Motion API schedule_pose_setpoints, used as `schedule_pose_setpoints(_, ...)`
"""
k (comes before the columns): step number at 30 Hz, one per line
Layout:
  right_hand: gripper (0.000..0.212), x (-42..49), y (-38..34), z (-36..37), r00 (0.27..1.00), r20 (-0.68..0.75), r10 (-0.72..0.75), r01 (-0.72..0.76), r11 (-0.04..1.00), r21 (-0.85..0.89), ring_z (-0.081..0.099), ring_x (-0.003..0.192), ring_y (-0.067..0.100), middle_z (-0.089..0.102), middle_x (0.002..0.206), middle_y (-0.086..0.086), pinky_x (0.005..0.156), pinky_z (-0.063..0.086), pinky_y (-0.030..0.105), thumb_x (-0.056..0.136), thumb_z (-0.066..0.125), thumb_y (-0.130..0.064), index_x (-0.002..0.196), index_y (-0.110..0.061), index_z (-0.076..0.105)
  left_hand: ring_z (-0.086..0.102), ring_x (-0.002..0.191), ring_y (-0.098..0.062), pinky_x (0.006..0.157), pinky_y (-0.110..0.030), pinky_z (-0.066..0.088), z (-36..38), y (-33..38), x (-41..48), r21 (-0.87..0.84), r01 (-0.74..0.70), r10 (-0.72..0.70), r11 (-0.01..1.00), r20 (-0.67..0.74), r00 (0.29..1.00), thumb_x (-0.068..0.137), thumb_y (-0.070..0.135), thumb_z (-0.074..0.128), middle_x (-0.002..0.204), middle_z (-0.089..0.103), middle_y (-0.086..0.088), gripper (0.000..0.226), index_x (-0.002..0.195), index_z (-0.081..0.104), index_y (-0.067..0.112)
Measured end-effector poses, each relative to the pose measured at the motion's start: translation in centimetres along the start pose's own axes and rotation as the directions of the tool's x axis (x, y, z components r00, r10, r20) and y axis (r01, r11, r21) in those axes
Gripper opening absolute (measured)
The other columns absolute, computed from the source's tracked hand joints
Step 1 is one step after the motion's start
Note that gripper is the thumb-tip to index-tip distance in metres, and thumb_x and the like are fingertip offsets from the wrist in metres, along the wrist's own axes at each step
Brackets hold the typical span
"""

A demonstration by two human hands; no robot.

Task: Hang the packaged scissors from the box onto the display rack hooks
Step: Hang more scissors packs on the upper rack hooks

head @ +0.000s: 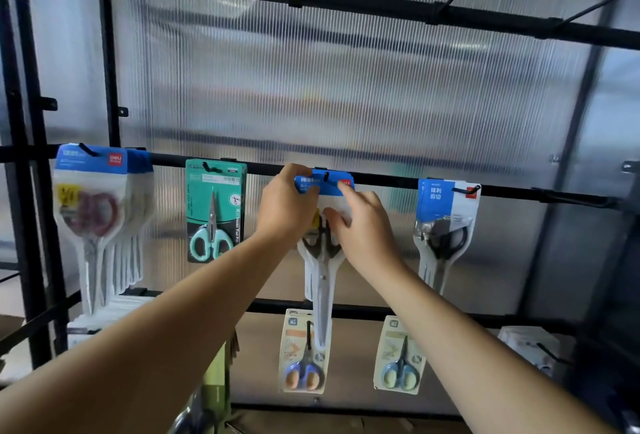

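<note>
A packaged pair of scissors (322,281) with a blue header card and clear blister hangs at the middle hook (326,176) of the black rack bar (381,180). My left hand (285,206) pinches the card's upper left corner. My right hand (360,222) pinches the card's right side, thumb on the front. The hook tip pokes through the card's hole. The box is out of view.
Other packs hang on the same bar: a stack with red-handled scissors (93,212) at left, a teal pack (214,212), a blue-carded pack (445,225) at right. Two small packs (303,352) (400,357) hang on the lower bar. An empty hook (575,196) sticks out far right.
</note>
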State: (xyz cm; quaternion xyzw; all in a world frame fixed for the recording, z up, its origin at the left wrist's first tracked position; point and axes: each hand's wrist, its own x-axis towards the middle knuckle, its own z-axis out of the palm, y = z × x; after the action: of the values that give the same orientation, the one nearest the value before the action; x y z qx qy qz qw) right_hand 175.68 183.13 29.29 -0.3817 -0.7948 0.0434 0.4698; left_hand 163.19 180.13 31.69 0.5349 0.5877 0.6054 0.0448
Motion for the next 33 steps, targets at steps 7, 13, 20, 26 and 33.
schedule_pose_setpoints(7, 0.060, -0.6, 0.6, 1.7, 0.999, 0.009, 0.046, -0.045, 0.998, -0.037, 0.055, 0.106, 0.029, 0.046, 0.125, 0.014, 0.080, 0.040, 0.030, 0.098, 0.053, -0.023, 0.152, -0.026, 0.026, 0.055, 0.107, -0.026, 0.089, -0.041, 0.052, 0.5, -2.8, -1.4, 0.233, -0.111, 0.084, 0.966, 0.124, 0.989, 0.091, 0.017, 0.058, 0.137, 0.037, -0.007, 0.063, 0.146, 0.033, 0.033)
schedule_pose_setpoints(13, 0.066, -5.8, 2.5, 3.2, 0.985, -0.002, 0.173, -0.173, 0.983, -0.054, 0.051, 0.117, 0.028, 0.043, 0.134, 0.013, 0.084, 0.036, 0.026, 0.093, 0.061, -0.024, 0.151, -0.027, 0.028, 0.039, 0.128, -0.028, 0.098, -0.038, 0.044, 0.2, -6.5, -6.6, 0.416, -0.166, 0.109, 0.894, 0.157, 0.981, 0.090, 0.025, 0.063, 0.144, 0.030, -0.009, 0.071, 0.150, 0.024, 0.031)
schedule_pose_setpoints(20, 0.049, -17.9, 4.2, 9.0, 0.939, 0.206, 0.276, -0.242, 0.954, -0.177, 0.049, 0.119, 0.033, 0.046, 0.132, 0.013, 0.089, 0.044, 0.039, 0.096, 0.056, -0.031, 0.141, -0.019, 0.040, 0.036, 0.128, -0.033, 0.099, -0.044, 0.042, -0.4, -13.9, -17.1, 0.612, -0.223, 0.007, 0.759, 0.335, 0.942, 0.091, 0.029, 0.060, 0.144, 0.032, -0.012, 0.064, 0.147, 0.030, 0.025)
schedule_pose_setpoints(26, 0.036, -28.2, 4.9, 14.4, 0.834, 0.509, 0.212, -0.081, 0.960, -0.268, 0.054, 0.110, 0.036, 0.053, 0.121, 0.015, 0.085, 0.048, 0.045, 0.096, 0.053, -0.032, 0.125, -0.012, 0.051, 0.037, 0.124, -0.031, 0.094, -0.045, 0.042, -1.4, -19.3, -25.6, 0.685, -0.281, -0.148, 0.672, 0.496, 0.856, 0.089, 0.030, 0.060, 0.135, 0.037, -0.010, 0.057, 0.140, 0.037, 0.021)
schedule_pose_setpoints(33, 0.027, -34.9, 7.4, 16.3, 0.632, 0.730, 0.260, -0.073, 0.958, -0.278, 0.058, 0.098, 0.032, 0.060, 0.107, 0.011, 0.080, 0.050, 0.043, 0.098, 0.049, -0.032, 0.105, -0.008, 0.058, 0.037, 0.126, -0.030, 0.098, -0.045, 0.040, -3.5, -23.9, -31.3, 0.706, -0.297, -0.339, 0.643, 0.610, 0.716, 0.091, 0.029, 0.059, 0.136, 0.037, -0.008, 0.054, 0.139, 0.035, 0.022)
